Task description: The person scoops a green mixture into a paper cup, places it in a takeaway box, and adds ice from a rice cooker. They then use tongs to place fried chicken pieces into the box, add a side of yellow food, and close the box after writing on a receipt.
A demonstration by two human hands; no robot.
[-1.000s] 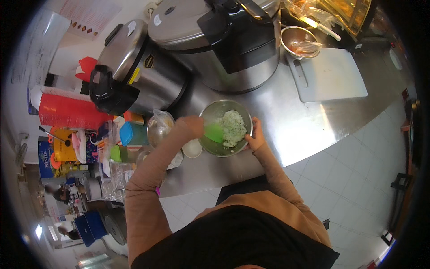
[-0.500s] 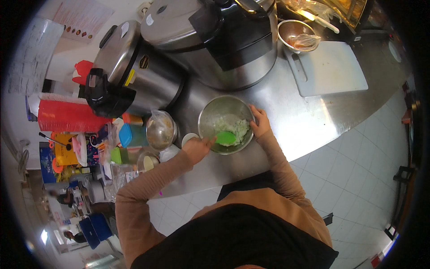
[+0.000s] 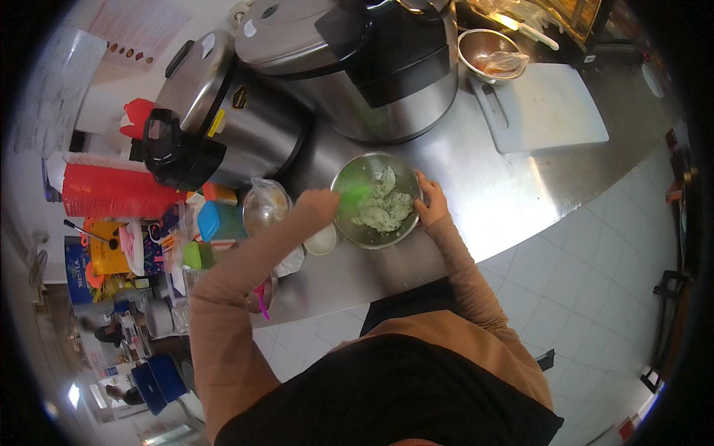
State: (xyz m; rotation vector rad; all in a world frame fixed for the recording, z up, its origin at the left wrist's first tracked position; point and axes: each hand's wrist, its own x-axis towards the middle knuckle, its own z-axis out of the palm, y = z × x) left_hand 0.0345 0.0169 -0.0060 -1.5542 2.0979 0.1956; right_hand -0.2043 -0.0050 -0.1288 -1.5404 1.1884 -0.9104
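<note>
In front of me a steel mixing bowl point(image 3: 355, 165) rests on the metal counter. White rice flecked with green point(image 3: 385, 211) lies clumped in it, spread toward its right and far sides. My left hand point(image 3: 318, 209) is closed around a green rice paddle point(image 3: 355, 195), whose blade is smeared by motion inside the bowl's left side. On the opposite side my right hand point(image 3: 431, 201) grips the bowl's right rim, thumb at the edge. Just below my left hand stands a small white bowl point(image 3: 321, 241), close against the mixing bowl.
Two big steel rice cookers point(image 3: 405, 104) point(image 3: 230, 111) stand behind. A white cutting board point(image 3: 554, 111), a bowl with a plastic bag point(image 3: 487, 52) and a knife point(image 3: 535, 35) are far right. Left are a plastic-covered steel bowl point(image 3: 264, 209), lidded containers point(image 3: 217, 221) and a pink-handled utensil point(image 3: 262, 305).
My left hand and the paddle have swung up and left across the bowl. The rice is pushed into thicker clumps. My right hand keeps its hold on the rim.
</note>
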